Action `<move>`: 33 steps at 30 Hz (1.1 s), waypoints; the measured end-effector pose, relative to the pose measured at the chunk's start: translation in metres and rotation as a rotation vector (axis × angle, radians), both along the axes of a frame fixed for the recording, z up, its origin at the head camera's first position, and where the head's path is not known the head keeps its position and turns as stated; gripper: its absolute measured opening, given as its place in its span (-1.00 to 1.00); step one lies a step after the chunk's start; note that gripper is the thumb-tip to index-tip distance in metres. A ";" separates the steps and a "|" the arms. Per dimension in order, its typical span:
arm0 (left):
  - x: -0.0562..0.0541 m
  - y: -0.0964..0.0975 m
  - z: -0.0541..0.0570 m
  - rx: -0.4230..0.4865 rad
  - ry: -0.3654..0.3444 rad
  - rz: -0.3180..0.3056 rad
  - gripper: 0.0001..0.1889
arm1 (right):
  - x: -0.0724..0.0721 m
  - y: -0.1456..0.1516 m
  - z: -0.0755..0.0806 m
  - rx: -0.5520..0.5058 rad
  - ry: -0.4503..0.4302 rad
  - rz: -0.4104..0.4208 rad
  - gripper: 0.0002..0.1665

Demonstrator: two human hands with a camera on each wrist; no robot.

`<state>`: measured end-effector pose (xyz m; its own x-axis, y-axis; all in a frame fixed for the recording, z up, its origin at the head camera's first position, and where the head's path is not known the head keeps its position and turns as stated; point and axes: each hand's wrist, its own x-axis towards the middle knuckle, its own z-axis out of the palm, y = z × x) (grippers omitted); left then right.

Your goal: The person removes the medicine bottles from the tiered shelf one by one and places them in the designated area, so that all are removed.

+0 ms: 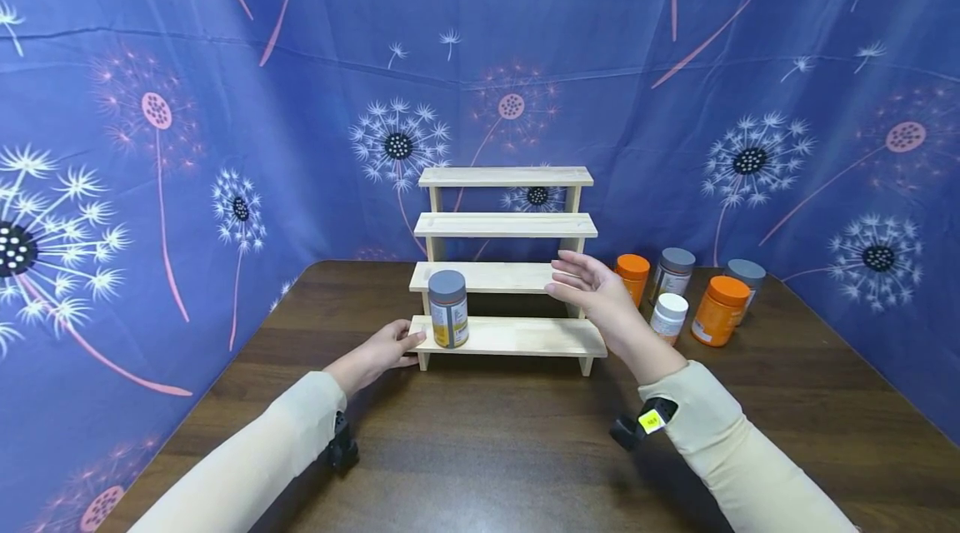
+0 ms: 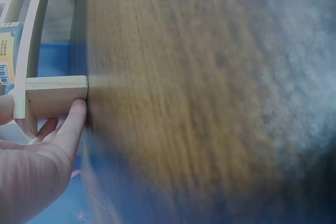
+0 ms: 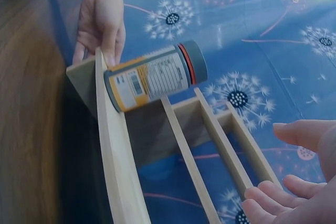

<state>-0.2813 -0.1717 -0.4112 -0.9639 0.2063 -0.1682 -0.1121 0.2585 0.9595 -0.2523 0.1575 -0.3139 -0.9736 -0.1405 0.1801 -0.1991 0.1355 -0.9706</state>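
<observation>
A four-tier wooden display stand [image 1: 510, 276] stands on the table. My left hand [image 1: 384, 347] grips the left end of its lowest step, thumb on top and fingers below against the side leg [image 2: 56, 95]. Next to that thumb, a jar with a grey lid and a yellow-and-grey label [image 1: 449, 312] stands upright on the same step. In front of the right end of the upper steps, my right hand [image 1: 596, 291] is raised, fingers apart and holding nothing. The right wrist view shows its fingers [image 3: 270, 198] beside the stand, with the labelled jar [image 3: 155, 77] beyond.
Right of the stand, several jars are grouped on the dark wooden table [image 1: 495, 450]: orange ones [image 1: 720, 312], grey-lidded ones [image 1: 673, 273] and a small white-lidded one [image 1: 669, 316]. A blue dandelion-print cloth [image 1: 600, 100] hangs behind and along both sides.
</observation>
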 end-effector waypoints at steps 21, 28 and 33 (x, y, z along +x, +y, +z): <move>-0.001 0.000 -0.005 -0.003 0.010 0.002 -0.65 | -0.004 -0.073 -0.011 -0.103 -0.033 0.096 -0.23; -0.001 0.001 -0.002 -0.003 0.018 -0.011 -0.64 | -0.009 -0.093 -0.015 -0.093 -0.046 0.115 -0.19; 0.000 0.001 -0.002 -0.001 0.026 -0.015 -0.64 | -0.011 -0.105 -0.022 -0.071 -0.058 0.108 -0.19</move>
